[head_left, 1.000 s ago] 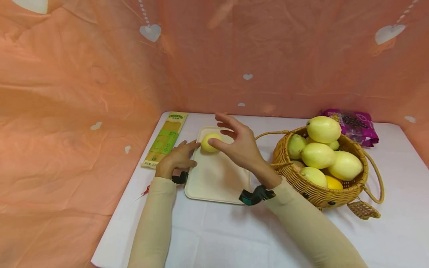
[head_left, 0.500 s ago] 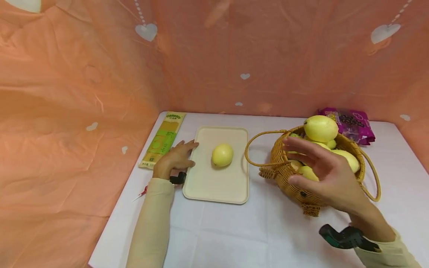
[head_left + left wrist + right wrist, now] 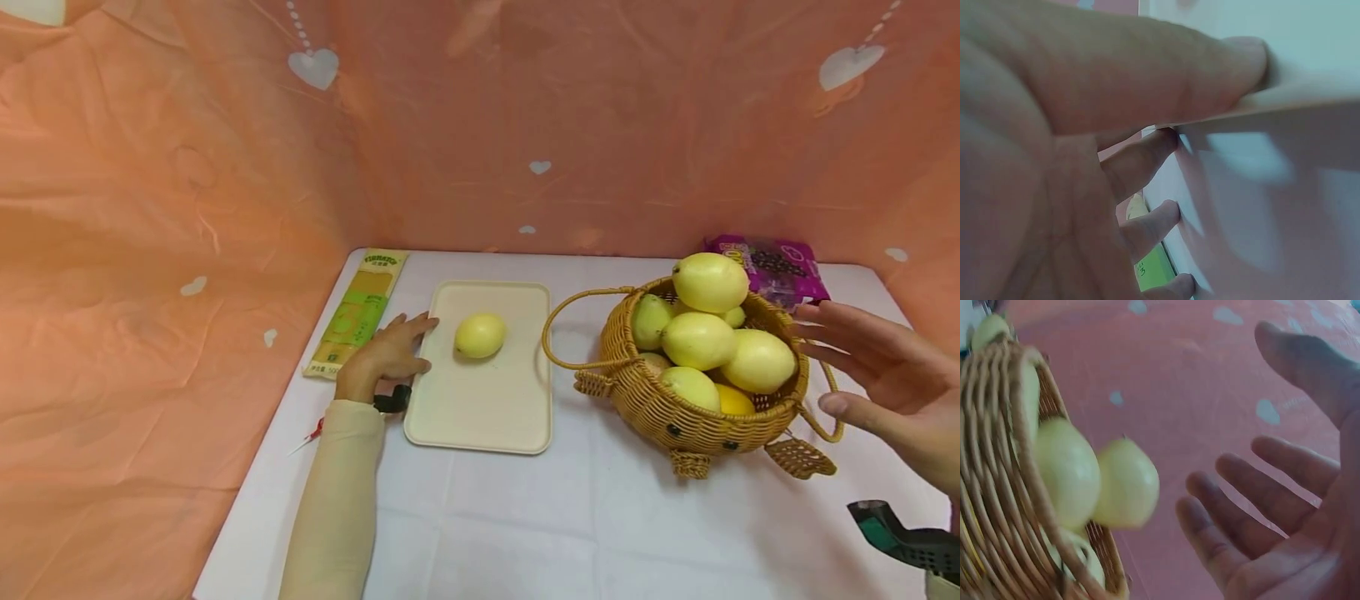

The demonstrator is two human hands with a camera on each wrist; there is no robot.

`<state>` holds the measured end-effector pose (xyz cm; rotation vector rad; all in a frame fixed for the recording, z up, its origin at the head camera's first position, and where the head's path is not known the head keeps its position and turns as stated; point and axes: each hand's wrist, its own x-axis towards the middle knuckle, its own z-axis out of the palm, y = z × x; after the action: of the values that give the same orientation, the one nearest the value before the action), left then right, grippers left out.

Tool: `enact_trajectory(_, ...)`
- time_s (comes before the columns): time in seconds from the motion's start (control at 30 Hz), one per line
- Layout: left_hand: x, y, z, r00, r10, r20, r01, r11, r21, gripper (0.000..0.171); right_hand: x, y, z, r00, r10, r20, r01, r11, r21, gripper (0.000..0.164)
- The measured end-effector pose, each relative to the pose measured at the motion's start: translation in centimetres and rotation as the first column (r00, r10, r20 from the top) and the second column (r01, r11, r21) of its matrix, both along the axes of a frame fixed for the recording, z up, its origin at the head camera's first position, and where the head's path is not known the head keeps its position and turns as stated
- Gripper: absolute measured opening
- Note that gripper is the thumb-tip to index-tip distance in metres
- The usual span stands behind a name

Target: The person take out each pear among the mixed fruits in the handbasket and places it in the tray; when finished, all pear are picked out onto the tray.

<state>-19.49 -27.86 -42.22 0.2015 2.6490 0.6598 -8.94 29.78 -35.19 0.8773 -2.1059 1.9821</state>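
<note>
A pale yellow, lemon-like fruit (image 3: 480,336) lies on its side on a cream rectangular tray (image 3: 480,417). My left hand (image 3: 384,357) rests at the tray's left edge with its fingers spread. In the left wrist view the thumb (image 3: 1229,69) lies against the tray's rim. At the far right my right hand (image 3: 892,383) is held in the air with straight, parted fingers, holding nothing. It is beside a wicker basket (image 3: 637,408) heaped with several similar yellow fruits (image 3: 699,340). The right wrist view shows an open palm (image 3: 1291,550) apart from the basket.
A yellow and green packet (image 3: 358,312) lies left of the tray. Behind the basket is a purple bag (image 3: 780,267). A thin red-handled tool (image 3: 317,430) sits by the left forearm. One basket handle (image 3: 546,333) reaches out close to the tray's right edge.
My right hand has moved away from the fruit on the tray, across the basket to the far right. The fruit has rolled about on the tray. My left hand stays at the tray edge.
</note>
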Motion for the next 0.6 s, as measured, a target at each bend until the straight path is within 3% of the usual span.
enact_trajectory(0.3, 0.1, -0.1, 0.2, 1.000, -0.011, -0.016, 0.011, 1.000, 0.009, 0.082, -2.5, 3.6, 0.1, 0.997, -0.074, 0.030, 0.070, 0.989, 0.130, 0.081)
enact_trajectory(0.47, 0.2, -0.2, 0.1, 1.000, -0.003, -0.010, 0.003, 1.000, 0.011, 0.082, -4.5, 3.8, 1.6, 0.991, -0.134, -0.025, 0.136, 0.941, 0.309, 0.086)
enact_trajectory(0.6, 0.2, -0.1, 0.0, 1.000, -0.001, -0.009, 0.002, 1.000, 0.011, 0.082, -6.2, 3.6, 2.8, 0.994, -0.104, -0.024, 0.106, 0.929, 0.355, 0.084)
